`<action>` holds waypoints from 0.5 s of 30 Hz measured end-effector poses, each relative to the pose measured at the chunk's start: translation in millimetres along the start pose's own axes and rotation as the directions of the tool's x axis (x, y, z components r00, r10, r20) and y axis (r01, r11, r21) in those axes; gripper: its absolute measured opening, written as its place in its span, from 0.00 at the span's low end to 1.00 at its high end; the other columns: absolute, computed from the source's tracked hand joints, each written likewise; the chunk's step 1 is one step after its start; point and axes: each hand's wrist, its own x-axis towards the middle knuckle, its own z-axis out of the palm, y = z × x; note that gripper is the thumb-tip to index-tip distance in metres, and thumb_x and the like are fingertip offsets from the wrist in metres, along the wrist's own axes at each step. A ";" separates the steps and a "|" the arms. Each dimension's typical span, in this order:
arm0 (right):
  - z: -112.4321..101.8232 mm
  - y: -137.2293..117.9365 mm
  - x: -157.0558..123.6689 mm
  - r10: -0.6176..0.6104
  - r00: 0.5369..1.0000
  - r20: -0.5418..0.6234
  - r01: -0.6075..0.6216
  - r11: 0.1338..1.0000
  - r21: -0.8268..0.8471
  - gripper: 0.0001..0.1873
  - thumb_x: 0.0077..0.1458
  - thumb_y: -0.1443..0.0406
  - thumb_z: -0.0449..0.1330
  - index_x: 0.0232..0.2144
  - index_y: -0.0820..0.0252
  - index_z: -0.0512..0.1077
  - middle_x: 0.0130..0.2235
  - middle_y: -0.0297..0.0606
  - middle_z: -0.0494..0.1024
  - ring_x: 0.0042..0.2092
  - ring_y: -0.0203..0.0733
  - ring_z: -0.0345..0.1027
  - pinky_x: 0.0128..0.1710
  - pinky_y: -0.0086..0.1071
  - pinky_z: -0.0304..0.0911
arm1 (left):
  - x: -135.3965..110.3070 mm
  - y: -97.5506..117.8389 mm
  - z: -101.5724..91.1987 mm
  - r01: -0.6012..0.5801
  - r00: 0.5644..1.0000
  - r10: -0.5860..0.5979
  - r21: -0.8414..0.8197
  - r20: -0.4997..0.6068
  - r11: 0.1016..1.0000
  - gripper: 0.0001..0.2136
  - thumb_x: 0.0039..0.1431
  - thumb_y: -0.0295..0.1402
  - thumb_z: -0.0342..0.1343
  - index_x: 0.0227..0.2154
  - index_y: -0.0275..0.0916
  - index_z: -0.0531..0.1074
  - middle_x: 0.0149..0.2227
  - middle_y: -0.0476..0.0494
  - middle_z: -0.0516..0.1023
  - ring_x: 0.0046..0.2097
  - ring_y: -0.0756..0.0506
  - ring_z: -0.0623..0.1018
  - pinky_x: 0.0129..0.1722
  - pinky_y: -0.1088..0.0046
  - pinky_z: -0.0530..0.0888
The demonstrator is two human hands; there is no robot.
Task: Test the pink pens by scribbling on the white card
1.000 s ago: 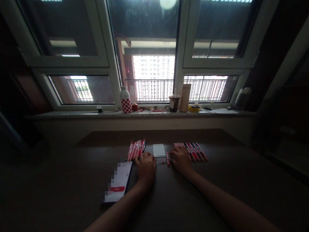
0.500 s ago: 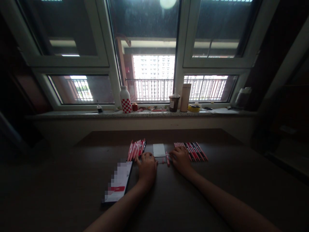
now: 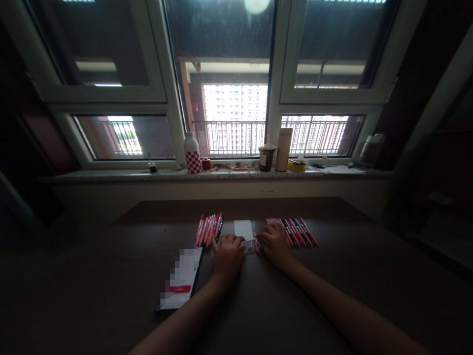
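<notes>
- I take twelve o'clock as straight ahead, toward the window.
- My left hand (image 3: 227, 259) hovers or rests low over the dark surface (image 3: 258, 310); I cannot tell which. Its fingers are bent, thumb and forefinger only slightly parted.
- That thumb and forefinger meet the near-left part of a thin, clear-looking piece (image 3: 251, 241) with a pale edge, at about three o'clock from the hand. Whether the grip pinches it or merely touches it, I cannot tell.
- My right hand (image 3: 276, 246) is curled too, its fingertips drawn in at the right end of that pale edge, at nine o'clock. The thumb is hidden from me, so I cannot tell how far this grip is closed.
- The clear-looking piece lies between my two hands. Something small and pink shows at it; inside or beneath, I cannot tell.
- Just beside the right fingertips, at nine o'clock, lies a pink pen (image 3: 257, 248).
- A white card (image 3: 243, 229) sits past the piece, at one o'clock from the left hand.
- At eleven o'clock from the left hand, pens lie side by side in a left row (image 3: 209, 230).
- A right row (image 3: 300, 231) of pink and dark pens spreads at two o'clock from the right hand.
- A flat device (image 3: 185, 276) lies at eight o'clock from the left hand, its screen partly blurred out.
</notes>
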 end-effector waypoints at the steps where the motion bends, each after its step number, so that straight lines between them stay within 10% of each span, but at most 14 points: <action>1: 0.3 0.2 0.1 -0.009 1.000 -0.002 0.009 1.000 0.008 0.05 0.55 0.66 0.60 0.33 0.54 0.76 0.35 0.37 0.74 0.44 0.46 0.59 0.54 0.44 0.46 | 0.0 0.1 -0.7 -0.004 1.000 0.004 -0.004 0.010 1.000 0.10 0.60 0.35 0.49 0.42 0.47 0.71 0.43 0.48 0.74 0.50 0.42 0.67 0.59 0.48 0.45; 15: 0.6 0.3 -0.3 -0.011 1.000 -0.019 0.012 0.999 0.038 0.09 0.53 0.67 0.60 0.38 0.53 0.76 0.40 0.38 0.72 0.47 0.47 0.58 0.53 0.44 0.48 | -0.2 -0.2 -0.9 0.005 1.000 -0.005 -0.023 -0.007 1.000 0.12 0.63 0.33 0.42 0.37 0.44 0.72 0.38 0.48 0.75 0.46 0.44 0.70 0.59 0.49 0.48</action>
